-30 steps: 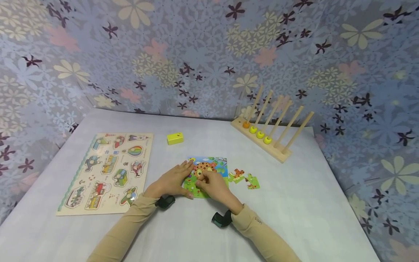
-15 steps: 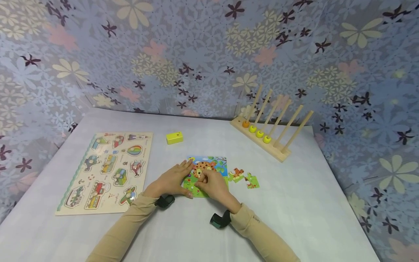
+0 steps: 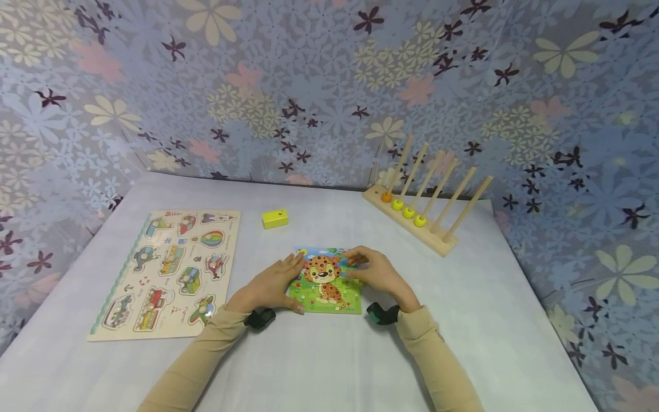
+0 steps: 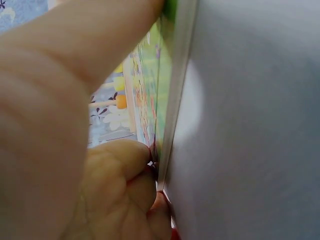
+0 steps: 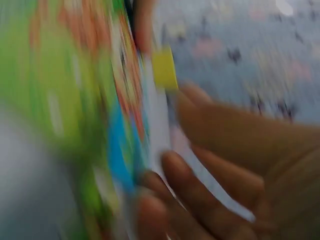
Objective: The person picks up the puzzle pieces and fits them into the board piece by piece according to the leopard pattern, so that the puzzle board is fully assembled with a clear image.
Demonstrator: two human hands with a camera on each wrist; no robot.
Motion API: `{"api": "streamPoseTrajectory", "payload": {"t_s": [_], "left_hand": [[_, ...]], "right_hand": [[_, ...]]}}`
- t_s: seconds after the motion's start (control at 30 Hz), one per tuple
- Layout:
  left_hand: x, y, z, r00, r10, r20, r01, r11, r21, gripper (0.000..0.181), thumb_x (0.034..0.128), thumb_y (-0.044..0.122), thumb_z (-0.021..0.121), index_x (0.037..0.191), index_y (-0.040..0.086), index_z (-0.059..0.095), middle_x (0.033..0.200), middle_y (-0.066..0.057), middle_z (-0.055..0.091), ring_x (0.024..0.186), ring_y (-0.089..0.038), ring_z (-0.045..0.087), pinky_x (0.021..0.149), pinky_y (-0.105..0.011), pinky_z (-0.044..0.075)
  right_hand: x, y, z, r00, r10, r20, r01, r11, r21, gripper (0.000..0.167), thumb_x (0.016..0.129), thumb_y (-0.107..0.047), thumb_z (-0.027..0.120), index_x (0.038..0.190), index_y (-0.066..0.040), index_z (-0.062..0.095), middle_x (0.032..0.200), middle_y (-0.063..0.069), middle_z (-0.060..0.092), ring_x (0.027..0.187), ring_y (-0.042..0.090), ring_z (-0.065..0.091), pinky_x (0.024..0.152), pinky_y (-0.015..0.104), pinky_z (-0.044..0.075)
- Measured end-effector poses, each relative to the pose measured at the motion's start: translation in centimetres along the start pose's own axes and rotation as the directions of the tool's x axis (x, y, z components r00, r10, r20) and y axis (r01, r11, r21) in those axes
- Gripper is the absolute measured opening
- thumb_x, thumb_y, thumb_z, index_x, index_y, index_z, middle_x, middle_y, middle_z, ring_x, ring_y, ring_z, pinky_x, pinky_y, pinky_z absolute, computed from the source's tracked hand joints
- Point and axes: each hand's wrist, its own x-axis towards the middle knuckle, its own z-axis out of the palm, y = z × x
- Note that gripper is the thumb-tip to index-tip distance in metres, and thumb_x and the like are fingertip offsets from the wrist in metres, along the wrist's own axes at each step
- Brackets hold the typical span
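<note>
A square jigsaw puzzle (image 3: 329, 289) with a leopard on green grass and blue sky lies mid-table. My left hand (image 3: 273, 284) rests along its left side, fingers extended and the thumb near the front edge. In the left wrist view, the thumb (image 4: 125, 30) and fingers (image 4: 125, 185) touch the board's edge. My right hand (image 3: 381, 273) hovers over the puzzle's right edge, fingers bent and apart from the thumb. Nothing shows clearly between them. The right wrist view is blurred, with the fingers (image 5: 200, 205) beside the picture. Whether loose pieces lie beneath this hand is hidden.
A wooden picture board (image 3: 170, 272) with vehicle shapes lies at the left. Behind the puzzle sits a yellow block (image 3: 275, 218). At the back right stands a wooden peg rack (image 3: 443, 246) with an orange bead and several yellow ones. A flowered cloth (image 3: 329, 97) hangs behind the table.
My right hand has lifted off the puzzle's middle and moved right, uncovering the leopard's body. The loose pieces seen earlier on the right are out of sight. The left hand has stayed put.
</note>
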Motion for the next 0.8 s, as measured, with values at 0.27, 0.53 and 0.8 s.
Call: {"api": "streamPoseTrajectory", "payload": {"t_s": [0.27,0.53,0.8], "left_hand": [[0.1,-0.2,0.2,1.0,-0.009,0.003,0.009,1.0,0.005,0.11,0.0732,0.047,0.08,0.152,-0.002,0.021,0.162,-0.017,0.014,0.15,-0.037,0.013,0.123,-0.052,0.016],[0.1,0.0,0.1,1.0,-0.014,0.01,0.014,1.0,0.001,0.11,0.0736,0.047,0.08,0.152,-0.002,0.021,0.162,-0.017,0.014,0.15,-0.036,0.012,0.123,-0.051,0.016],[0.2,-0.1,0.3,1.0,-0.02,0.02,0.02,1.0,0.008,0.111,0.074,0.048,0.079,0.153,-0.001,0.02,0.163,-0.016,0.013,0.151,-0.034,0.011,0.124,-0.05,0.015]], "right_hand": [[-1.4,3.4,-4.8,0.967,-0.059,0.248,0.064,0.998,-0.01,0.075,0.083,0.001,0.071,0.148,0.0,0.033,0.141,0.025,0.048,0.129,0.042,0.047,0.102,0.053,0.047],[-1.3,3.5,-4.3,0.99,-0.019,0.141,0.04,0.988,-0.147,0.069,0.08,0.009,0.069,0.144,-0.002,0.043,0.139,0.023,0.048,0.122,0.038,0.049,0.092,0.043,0.052],[-1.0,3.7,-4.1,0.99,0.131,-0.06,-0.141,0.962,-0.233,0.049,0.085,-0.008,0.072,0.131,-0.011,0.058,0.113,0.021,0.063,0.093,0.03,0.058,0.07,0.035,0.05]]}}
